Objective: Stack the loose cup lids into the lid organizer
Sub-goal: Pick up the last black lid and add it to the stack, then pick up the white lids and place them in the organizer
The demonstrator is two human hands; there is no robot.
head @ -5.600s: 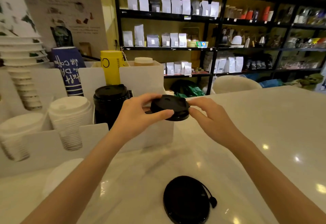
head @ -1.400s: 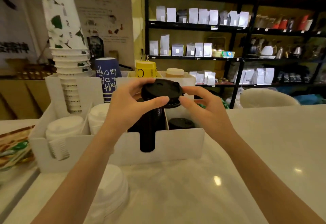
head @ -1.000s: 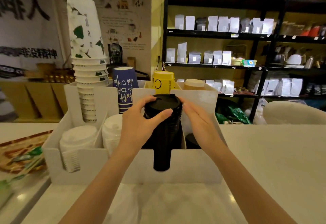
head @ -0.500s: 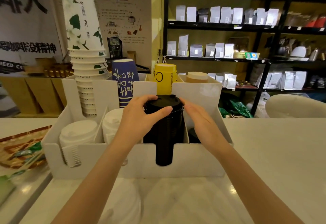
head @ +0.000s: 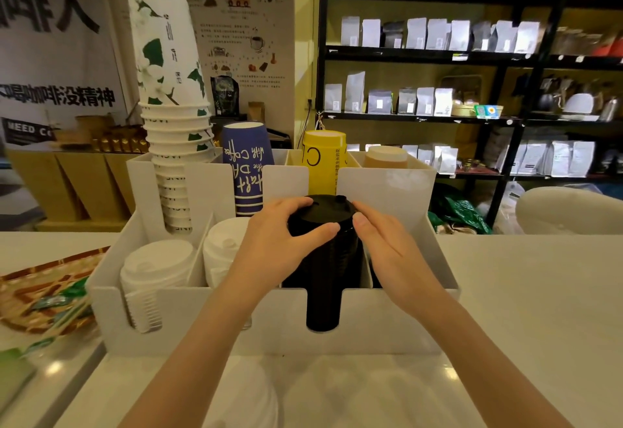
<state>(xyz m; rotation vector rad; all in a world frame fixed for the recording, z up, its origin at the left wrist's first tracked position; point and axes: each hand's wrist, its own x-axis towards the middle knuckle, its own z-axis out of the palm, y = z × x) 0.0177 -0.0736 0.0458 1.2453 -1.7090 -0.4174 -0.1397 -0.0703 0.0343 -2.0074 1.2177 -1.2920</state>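
Note:
A white lid organizer (head: 381,323) stands on the white counter in front of me. Its third front slot holds a tall stack of black lids (head: 325,265). My left hand (head: 279,242) curls around the left side of the top black lid (head: 325,213), thumb on its front rim. My right hand (head: 387,248) rests flat against the stack's right side, fingertips at the top lid's edge. Two stacks of white lids (head: 158,269) fill the left slots. A pile of loose white lids (head: 249,397) lies on the counter at the bottom edge, partly hidden by my left forearm.
Behind the lid slots stand paper cup stacks: white with green leaves (head: 168,90), blue (head: 247,164), yellow (head: 323,157) and tan (head: 386,156). A woven tray (head: 37,296) with packets lies at the left. The counter (head: 539,309) stretches right; dark shelves (head: 472,56) stand behind.
The black lid held in both hands went down onto the black stack in the organizer. My hands now sit lower, pressed around the stack's top; the right hand has flattened.

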